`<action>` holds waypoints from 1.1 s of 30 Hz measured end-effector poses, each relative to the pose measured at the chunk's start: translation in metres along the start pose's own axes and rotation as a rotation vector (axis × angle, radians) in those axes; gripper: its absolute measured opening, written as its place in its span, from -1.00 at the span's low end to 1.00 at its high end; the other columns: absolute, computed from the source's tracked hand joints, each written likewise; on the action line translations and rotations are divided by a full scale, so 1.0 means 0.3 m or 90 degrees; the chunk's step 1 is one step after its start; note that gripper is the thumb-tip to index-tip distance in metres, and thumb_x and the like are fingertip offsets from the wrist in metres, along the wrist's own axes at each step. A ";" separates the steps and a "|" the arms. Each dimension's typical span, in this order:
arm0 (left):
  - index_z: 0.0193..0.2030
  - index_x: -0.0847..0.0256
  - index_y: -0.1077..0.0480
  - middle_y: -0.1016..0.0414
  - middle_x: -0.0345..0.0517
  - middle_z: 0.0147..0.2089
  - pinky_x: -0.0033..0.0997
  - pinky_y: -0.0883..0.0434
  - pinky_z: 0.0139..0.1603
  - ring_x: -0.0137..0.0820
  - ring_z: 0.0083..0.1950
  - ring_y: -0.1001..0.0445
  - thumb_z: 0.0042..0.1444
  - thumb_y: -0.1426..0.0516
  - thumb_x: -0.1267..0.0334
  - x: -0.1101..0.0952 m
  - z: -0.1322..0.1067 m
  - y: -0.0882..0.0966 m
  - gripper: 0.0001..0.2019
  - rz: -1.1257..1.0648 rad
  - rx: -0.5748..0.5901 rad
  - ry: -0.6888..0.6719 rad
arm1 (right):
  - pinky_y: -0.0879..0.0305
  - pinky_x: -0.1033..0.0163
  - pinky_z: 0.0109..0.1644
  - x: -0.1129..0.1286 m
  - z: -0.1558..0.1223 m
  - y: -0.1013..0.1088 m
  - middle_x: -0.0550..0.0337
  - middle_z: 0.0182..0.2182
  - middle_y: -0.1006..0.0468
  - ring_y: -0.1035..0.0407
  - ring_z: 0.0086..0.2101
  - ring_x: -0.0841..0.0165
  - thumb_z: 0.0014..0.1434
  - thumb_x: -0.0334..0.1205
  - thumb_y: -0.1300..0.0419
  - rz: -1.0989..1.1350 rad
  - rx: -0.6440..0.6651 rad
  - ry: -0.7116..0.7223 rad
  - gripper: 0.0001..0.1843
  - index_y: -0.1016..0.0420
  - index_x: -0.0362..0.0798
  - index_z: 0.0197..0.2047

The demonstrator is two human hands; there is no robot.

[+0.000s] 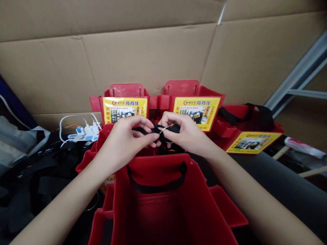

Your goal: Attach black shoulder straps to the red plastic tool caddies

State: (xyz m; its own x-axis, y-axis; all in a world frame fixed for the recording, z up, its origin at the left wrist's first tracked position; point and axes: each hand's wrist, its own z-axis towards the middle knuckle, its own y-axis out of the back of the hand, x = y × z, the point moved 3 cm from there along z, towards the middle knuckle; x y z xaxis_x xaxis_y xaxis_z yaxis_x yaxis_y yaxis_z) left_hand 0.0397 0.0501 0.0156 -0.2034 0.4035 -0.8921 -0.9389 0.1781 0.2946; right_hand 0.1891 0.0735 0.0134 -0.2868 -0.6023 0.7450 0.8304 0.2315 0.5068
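Observation:
Both hands meet above the far rim of a red plastic box (191, 204). My left hand (131, 132) is closed, pinching a black webbing strap (155, 129) between thumb and fingers. In my right hand (181, 129) the same strap is gripped, together with a thin metal ring (165, 128) that loops around it. Fingers partly hide the ring and the strap's ends. Below them, another black strap (158, 187) hangs in a curve through two slots in the box's far wall.
Behind stand more red boxes (181, 88) with yellow labels, and one with a black strap (265, 117) lies right. At left are a power strip (88, 137) with white plugs and a pile of black straps (46, 180). Cardboard (150, 58) forms the back wall; a metal frame (301, 68) stands right.

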 end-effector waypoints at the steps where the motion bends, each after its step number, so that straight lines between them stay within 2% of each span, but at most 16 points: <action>1: -0.32 0.29 -0.33 -0.48 -0.15 -0.39 -0.46 -0.51 -0.39 -0.38 -0.40 -0.55 -0.03 -0.21 0.27 0.004 0.003 -0.002 -0.82 0.013 0.002 0.004 | -0.21 0.40 -0.55 0.002 -0.001 -0.002 0.35 -0.56 -0.33 -0.30 -0.57 0.50 0.06 -0.34 -0.10 -0.019 -0.007 0.010 -0.80 -0.10 -0.04 -0.48; 6: -0.35 0.29 -0.38 -0.51 -0.13 -0.42 -0.53 -0.44 -0.47 -0.40 -0.39 -0.53 -0.05 -0.22 0.14 0.013 0.008 0.001 -0.76 0.065 0.005 0.025 | -0.15 0.43 -0.46 0.014 0.000 0.000 0.37 -0.56 -0.25 -0.24 -0.51 0.55 0.01 -0.42 -0.15 -0.102 -0.031 0.099 -0.79 -0.15 -0.09 -0.51; 8: -0.34 0.29 -0.39 -0.52 -0.14 -0.46 -0.59 -0.41 -0.51 -0.44 -0.43 -0.52 -0.01 -0.20 0.18 0.016 0.009 0.004 -0.80 0.025 0.041 0.052 | -0.20 0.43 -0.40 0.013 0.001 0.003 0.34 -0.49 -0.30 -0.26 -0.45 0.55 0.03 -0.41 -0.17 -0.055 0.000 0.117 -0.86 -0.23 -0.10 -0.43; 11: -0.32 0.27 -0.41 -0.53 -0.18 -0.49 -0.65 -0.38 -0.52 -0.49 -0.44 -0.51 0.00 -0.20 0.26 0.022 0.014 0.012 -0.86 -0.054 0.091 0.084 | -0.30 0.39 -0.36 0.005 0.003 0.005 0.29 -0.41 -0.39 -0.35 -0.42 0.52 0.09 -0.37 -0.17 0.066 0.091 0.116 -0.88 -0.28 -0.10 -0.29; 15: -0.33 0.26 -0.41 -0.50 -0.22 -0.50 -0.68 -0.36 -0.53 -0.54 -0.45 -0.48 -0.01 -0.20 0.32 0.032 0.024 0.018 -0.90 -0.104 0.105 0.091 | -0.32 0.42 -0.40 -0.001 0.006 0.012 0.30 -0.44 -0.42 -0.37 -0.47 0.55 0.07 -0.40 -0.20 0.137 0.118 0.114 -0.90 -0.32 -0.12 -0.32; 18: -0.35 0.24 -0.40 -0.46 -0.27 -0.47 -0.69 -0.35 -0.53 -0.56 -0.42 -0.45 -0.01 -0.19 0.34 0.028 0.030 0.023 -0.93 -0.071 0.118 0.045 | -0.35 0.42 -0.39 -0.006 0.007 0.016 0.29 -0.43 -0.43 -0.37 -0.45 0.54 0.04 -0.43 -0.22 0.156 0.118 0.113 -0.90 -0.36 -0.13 -0.35; 21: -0.34 0.21 -0.39 -0.46 -0.27 -0.44 -0.68 -0.34 -0.53 -0.54 -0.38 -0.46 0.01 -0.19 0.31 0.021 0.036 0.054 -0.93 -0.015 0.110 -0.005 | -0.37 0.38 -0.39 -0.017 0.005 0.027 0.25 -0.40 -0.44 -0.39 -0.45 0.51 0.05 -0.41 -0.21 0.204 0.162 0.116 -0.95 -0.40 -0.13 -0.38; 24: -0.34 0.23 -0.42 -0.49 -0.24 -0.45 -0.63 -0.36 -0.46 -0.52 -0.40 -0.47 -0.01 -0.21 0.29 0.015 0.045 0.125 -0.90 0.072 0.027 -0.060 | -0.33 0.39 -0.41 -0.031 -0.001 0.051 0.26 -0.44 -0.42 -0.40 -0.49 0.52 0.05 -0.43 -0.20 0.227 0.199 0.117 -0.94 -0.41 -0.14 -0.44; 27: -0.36 0.25 -0.44 -0.50 -0.21 -0.45 -0.57 -0.39 -0.35 -0.51 -0.40 -0.46 -0.05 -0.23 0.33 0.010 0.051 0.196 -0.91 0.155 -0.063 -0.113 | -0.28 0.39 -0.42 -0.035 -0.007 0.069 0.26 -0.44 -0.41 -0.40 -0.48 0.51 0.05 -0.42 -0.20 0.234 0.218 0.105 -0.96 -0.41 -0.13 -0.39; 30: -0.35 0.26 -0.44 -0.50 -0.18 -0.39 -0.50 -0.40 -0.25 -0.46 -0.32 -0.46 -0.01 -0.19 0.29 0.007 0.053 0.206 -0.91 0.209 -0.014 -0.117 | -0.23 0.40 -0.37 -0.025 -0.010 0.075 0.26 -0.40 -0.39 -0.34 -0.42 0.51 -0.03 -0.39 -0.27 0.179 0.207 0.103 -0.86 -0.40 -0.13 -0.34; 33: -0.25 0.24 -0.44 -0.52 -0.15 -0.22 -0.46 -0.37 -0.09 -0.42 -0.16 -0.45 0.08 -0.12 0.21 -0.009 0.046 0.169 -0.83 0.221 0.036 -0.125 | -0.20 0.40 -0.33 -0.012 -0.009 0.072 0.26 -0.37 -0.40 -0.29 -0.36 0.50 -0.07 -0.34 -0.31 0.072 0.184 0.099 -0.80 -0.40 -0.11 -0.34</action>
State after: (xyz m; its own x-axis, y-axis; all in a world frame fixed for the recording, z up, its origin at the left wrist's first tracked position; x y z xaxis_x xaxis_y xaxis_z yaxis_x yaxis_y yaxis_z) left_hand -0.0035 0.0704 0.0375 -0.4440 0.6114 -0.6550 -0.8057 0.0475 0.5905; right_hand 0.2094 0.0787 0.0204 -0.1059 -0.6649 0.7394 0.6771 0.4964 0.5433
